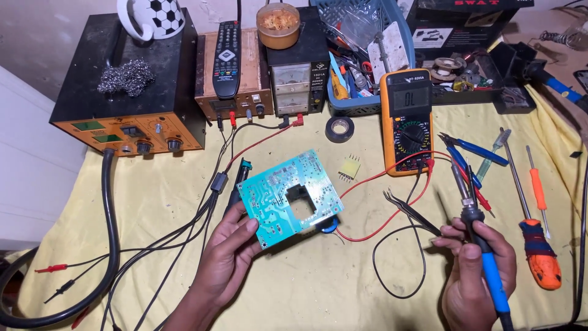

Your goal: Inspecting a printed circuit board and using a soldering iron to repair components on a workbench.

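Currently left hand [226,260] grips green circuit board [288,196] by its lower edge, tilted above yellow cloth [306,288]. Right hand [474,270] closed around blue-handled soldering iron [481,239], tweezers [410,211] pinched alongside, near multimeter [407,122].

This is an electronics repair workshop, and a homely one. The bench [184,257] wears a yellow cloth and is crowded with gear: an orange-fronted black soldering station [125,104], a small grey bench power supply with two dials [298,86], an orange digital multimeter with red and black leads [407,119]. A blue plastic basket of loose parts and tools [361,55] stands behind. Screwdrivers with orange handles [539,245], blue-handled pliers [471,150], a roll of black insulating tape [339,129] and steel wool [127,76] lie about.
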